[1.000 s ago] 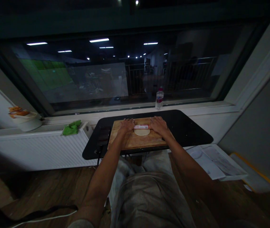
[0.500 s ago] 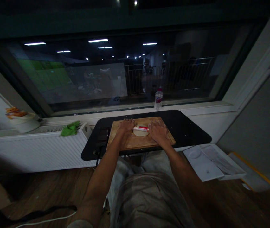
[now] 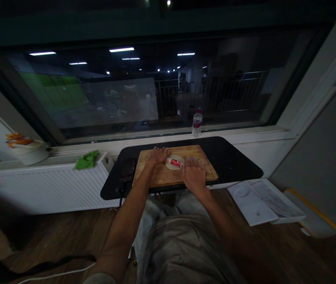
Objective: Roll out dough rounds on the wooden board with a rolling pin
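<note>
A wooden board lies on a small black table. On it sits a flat round piece of pale dough, with a red and white cylinder lying across it at a slant. My left hand rests palm down on the cylinder's left end, fingers stretched out. My right hand lies flat over the right end, closer to me, with its fingers spread.
A plastic water bottle stands on the window sill behind the table. A green cloth and a white bowl sit on the radiator to the left. Papers lie on the floor to the right. A dark phone rests left of the board.
My right hand has drawn back towards me along the board, and the cylinder has turned from level to slanted over the dough. My left hand has stayed in place.
</note>
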{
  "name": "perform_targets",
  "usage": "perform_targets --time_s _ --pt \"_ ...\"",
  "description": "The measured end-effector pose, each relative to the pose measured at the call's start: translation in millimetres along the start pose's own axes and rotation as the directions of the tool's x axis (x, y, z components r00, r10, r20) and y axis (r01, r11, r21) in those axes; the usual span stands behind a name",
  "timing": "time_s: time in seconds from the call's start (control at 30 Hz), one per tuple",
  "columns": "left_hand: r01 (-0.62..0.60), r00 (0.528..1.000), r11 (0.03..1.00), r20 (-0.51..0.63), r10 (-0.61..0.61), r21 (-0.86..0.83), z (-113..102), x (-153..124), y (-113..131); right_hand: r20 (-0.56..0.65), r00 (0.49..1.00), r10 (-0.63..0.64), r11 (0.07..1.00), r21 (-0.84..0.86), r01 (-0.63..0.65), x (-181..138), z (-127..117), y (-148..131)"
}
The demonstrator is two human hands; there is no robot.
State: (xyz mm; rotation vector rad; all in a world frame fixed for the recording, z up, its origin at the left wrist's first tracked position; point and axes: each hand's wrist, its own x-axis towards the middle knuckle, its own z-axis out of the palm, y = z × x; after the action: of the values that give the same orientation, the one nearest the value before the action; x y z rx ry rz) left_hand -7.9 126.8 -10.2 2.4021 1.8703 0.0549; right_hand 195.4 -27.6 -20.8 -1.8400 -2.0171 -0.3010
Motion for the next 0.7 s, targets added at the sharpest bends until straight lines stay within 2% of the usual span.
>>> perform_targets --time_s 0.4,0.57,0.7 --pt "-0.038 0.999 0.999 -0.013 0.038 0.011 2 3 -2 -0.037 0.997 -0.065 0.997 0.050 0.067 -35 -5 -21" --pt "-0.051 0.999 0.999 -0.018 0.051 0.017 3 3 -4 -0.064 0.993 -0.102 0.994 0.043 0.105 -39 -4 -22" --pt "-0.059 0.998 0.998 -0.017 0.059 0.032 4 2 -4 -0.026 0.992 -0.124 0.991 0.041 0.125 -30 -6 -12"
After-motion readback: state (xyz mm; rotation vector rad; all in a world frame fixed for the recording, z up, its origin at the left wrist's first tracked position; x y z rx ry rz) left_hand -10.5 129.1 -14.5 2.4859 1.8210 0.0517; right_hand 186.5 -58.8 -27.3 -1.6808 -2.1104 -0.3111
